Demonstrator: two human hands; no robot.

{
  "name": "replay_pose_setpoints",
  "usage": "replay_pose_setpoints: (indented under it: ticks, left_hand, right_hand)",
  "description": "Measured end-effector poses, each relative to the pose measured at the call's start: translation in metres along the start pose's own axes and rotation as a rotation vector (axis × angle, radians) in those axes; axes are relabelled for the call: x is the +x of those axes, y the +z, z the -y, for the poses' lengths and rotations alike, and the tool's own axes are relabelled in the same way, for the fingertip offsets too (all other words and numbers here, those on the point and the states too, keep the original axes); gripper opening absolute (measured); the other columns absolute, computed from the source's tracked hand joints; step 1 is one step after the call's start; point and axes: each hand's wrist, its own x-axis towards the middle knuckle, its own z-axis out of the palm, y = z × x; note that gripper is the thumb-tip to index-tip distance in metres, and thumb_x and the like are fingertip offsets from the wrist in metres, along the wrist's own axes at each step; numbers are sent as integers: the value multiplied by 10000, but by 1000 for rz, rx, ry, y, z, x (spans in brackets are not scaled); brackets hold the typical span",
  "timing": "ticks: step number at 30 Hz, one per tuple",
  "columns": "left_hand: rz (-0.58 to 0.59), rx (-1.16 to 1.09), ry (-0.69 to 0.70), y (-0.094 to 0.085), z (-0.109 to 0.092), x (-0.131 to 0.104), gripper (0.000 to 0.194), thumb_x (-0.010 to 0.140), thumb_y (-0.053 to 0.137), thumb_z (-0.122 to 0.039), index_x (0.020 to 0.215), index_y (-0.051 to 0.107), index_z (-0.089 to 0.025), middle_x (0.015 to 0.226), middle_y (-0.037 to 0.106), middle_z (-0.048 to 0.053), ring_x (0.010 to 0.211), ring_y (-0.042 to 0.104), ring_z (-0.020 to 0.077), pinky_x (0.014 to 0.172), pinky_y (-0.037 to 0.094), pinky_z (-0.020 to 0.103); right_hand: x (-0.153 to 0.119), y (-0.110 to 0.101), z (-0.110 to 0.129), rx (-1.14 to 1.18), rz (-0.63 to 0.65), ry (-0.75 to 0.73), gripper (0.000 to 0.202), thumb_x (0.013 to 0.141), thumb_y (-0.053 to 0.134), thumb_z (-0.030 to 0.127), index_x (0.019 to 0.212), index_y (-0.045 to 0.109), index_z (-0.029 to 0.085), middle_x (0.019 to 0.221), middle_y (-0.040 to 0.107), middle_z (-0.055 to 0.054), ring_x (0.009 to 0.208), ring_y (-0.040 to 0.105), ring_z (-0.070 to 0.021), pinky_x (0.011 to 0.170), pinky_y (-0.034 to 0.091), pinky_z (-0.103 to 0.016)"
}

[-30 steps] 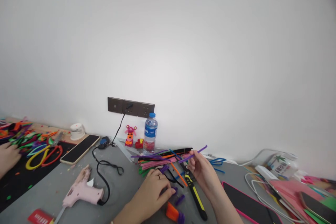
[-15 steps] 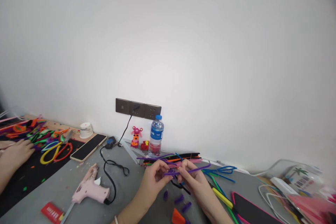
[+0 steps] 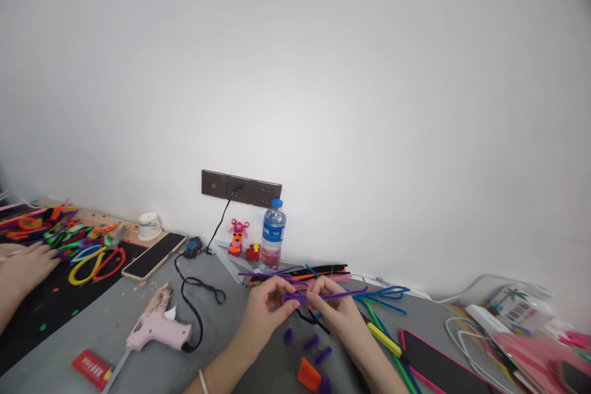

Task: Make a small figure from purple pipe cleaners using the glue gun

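Between my two hands runs a purple pipe cleaner point(image 3: 353, 293), its free end pointing up to the right. Thumb and fingers of my left hand point(image 3: 270, 308) pinch it near its left end. My right hand point(image 3: 333, 308) grips it a short way along. Fingers partly hide the purple bit between them. Below lie several short purple pipe cleaner pieces point(image 3: 312, 343) and an orange piece point(image 3: 309, 375). A black pipe cleaner point(image 3: 314, 320) shows just under my hands. Behind them is a bundle of coloured pipe cleaners point(image 3: 323, 272).
A pink glue gun point(image 3: 159, 329) with a black cord lies left, near a red lighter-like object point(image 3: 91, 369), a phone point(image 3: 154, 256) and scissors point(image 3: 96, 266). A water bottle point(image 3: 273, 237) stands by the wall. Another person's hand point(image 3: 32, 268) is far left. A pink-edged tablet point(image 3: 438, 360) lies right.
My hands have drawn slightly closer together, and the purple pipe cleaner now lies lower between my fingers. The view has shifted a little.
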Motion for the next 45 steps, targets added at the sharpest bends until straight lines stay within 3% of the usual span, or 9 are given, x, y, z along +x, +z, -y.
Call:
replay_pose_setpoints:
  ticks: [14, 26, 32, 38, 45]
  left_hand:
    - [53, -80, -45, 0, -5, 0, 229, 725, 724, -343, 800, 644, -142, 760, 610, 23, 695, 536, 149, 631, 453, 241]
    - [60, -68, -90, -2, -7, 1, 287, 712, 727, -413, 781, 667, -142, 669, 619, 15, 622, 539, 144, 590, 414, 239]
    - [63, -88, -87, -1, -10, 1, 280, 715, 730, -414, 751, 669, -143, 601, 614, 1, 592, 543, 138, 580, 410, 232]
    - [167, -154, -114, -1, -15, 0, 292, 709, 748, -418, 727, 668, -138, 586, 626, 6, 567, 573, 135, 583, 437, 234]
    - [244, -252, -148, 0, -18, -2, 320, 679, 775, -437, 712, 656, -141, 618, 620, 5, 592, 582, 136, 585, 437, 232]
  right_hand:
    - [-6, 3, 12, 72, 9, 100, 313, 709, 758, 428, 647, 573, 183, 569, 494, 45, 563, 405, -125, 553, 299, -236]
    - [-9, -6, 11, -39, 71, 120, 243, 736, 744, 404, 755, 630, 191, 630, 546, 32, 542, 398, -114, 519, 284, -224]
    - [-11, -5, 22, -91, 90, 74, 213, 744, 733, 380, 719, 651, 185, 689, 576, 8, 656, 482, -159, 603, 351, -246]
    - [-14, -6, 26, 10, 211, 120, 159, 761, 721, 335, 729, 667, 189, 721, 590, 4, 717, 509, -174, 666, 366, -253]
    - [-17, -7, 17, 130, 314, 170, 230, 720, 758, 389, 724, 668, 178, 712, 583, 2, 686, 518, -167, 681, 380, -267]
